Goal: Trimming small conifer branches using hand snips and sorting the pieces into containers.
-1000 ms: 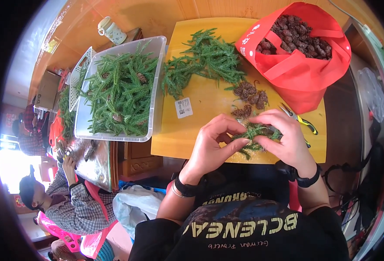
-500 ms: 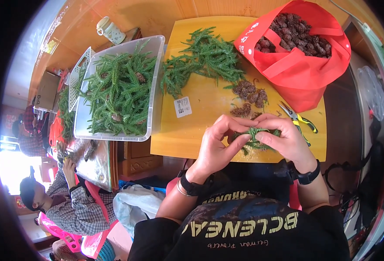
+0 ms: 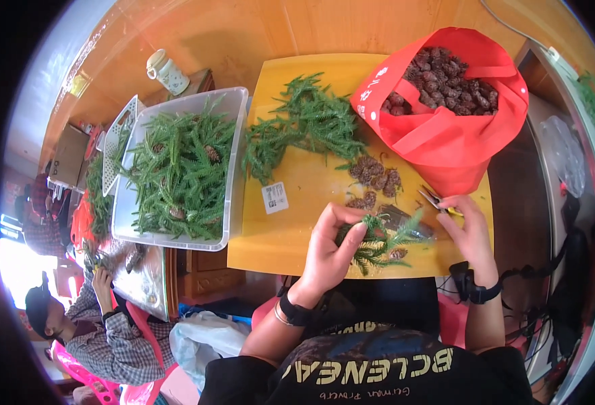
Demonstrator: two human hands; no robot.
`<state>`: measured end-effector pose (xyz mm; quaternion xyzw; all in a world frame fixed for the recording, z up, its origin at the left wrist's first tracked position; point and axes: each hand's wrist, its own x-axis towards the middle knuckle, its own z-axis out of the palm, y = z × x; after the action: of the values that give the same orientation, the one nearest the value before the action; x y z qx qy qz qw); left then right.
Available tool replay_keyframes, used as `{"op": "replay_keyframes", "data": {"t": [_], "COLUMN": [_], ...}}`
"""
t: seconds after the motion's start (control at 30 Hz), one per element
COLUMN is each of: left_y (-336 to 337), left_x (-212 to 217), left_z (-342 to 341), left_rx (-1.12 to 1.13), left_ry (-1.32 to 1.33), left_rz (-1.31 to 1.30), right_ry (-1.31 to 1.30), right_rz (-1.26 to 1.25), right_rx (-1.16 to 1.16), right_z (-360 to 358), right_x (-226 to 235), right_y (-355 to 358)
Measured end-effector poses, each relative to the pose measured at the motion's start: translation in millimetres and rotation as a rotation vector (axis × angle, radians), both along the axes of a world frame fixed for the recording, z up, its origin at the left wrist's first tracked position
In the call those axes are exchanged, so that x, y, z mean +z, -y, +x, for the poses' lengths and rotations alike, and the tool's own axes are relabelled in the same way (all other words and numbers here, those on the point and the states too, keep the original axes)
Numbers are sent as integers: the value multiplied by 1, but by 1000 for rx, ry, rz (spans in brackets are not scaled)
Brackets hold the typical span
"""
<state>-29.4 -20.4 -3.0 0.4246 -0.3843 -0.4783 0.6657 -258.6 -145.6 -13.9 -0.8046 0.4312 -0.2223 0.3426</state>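
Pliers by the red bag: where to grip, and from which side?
Probably by the yellow handles, from the person's near right: the pliers lie slanted, metal nose pointing away and left, handles toward the right hand, which partly covers them.

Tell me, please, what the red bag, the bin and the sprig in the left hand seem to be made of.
Red bag: probably matte non-woven fabric; its sides crease softly. Bin: likely smooth plastic; its walls look milky and translucent. Sprig in the left hand: perhaps semi-gloss plastic, given stiff-looking needles, but possibly real foliage.
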Motion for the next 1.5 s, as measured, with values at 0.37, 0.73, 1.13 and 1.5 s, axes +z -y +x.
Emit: {"op": "replay_keyframes", "data": {"t": [0.37, 0.73, 1.13, 1.5], "left_y": [-4, -5, -9, -11], "left_x": [7, 13, 22, 25], "left_z": [9, 12, 11, 14], "left_rx": [101, -27, -191, -208], "left_ry": [31, -238, -328, -354], "left_rz": [-20, -3, 25, 49], "right_ry": [-235, 64, 166, 91], "right_rz": [-237, 589, -391, -609], "right_rx": [-77, -149, 453, 507], "right_z": [-33, -55, 27, 34], "right_x": [-34, -11, 56, 63], "right_y": [-1, -6, -19, -17]}}
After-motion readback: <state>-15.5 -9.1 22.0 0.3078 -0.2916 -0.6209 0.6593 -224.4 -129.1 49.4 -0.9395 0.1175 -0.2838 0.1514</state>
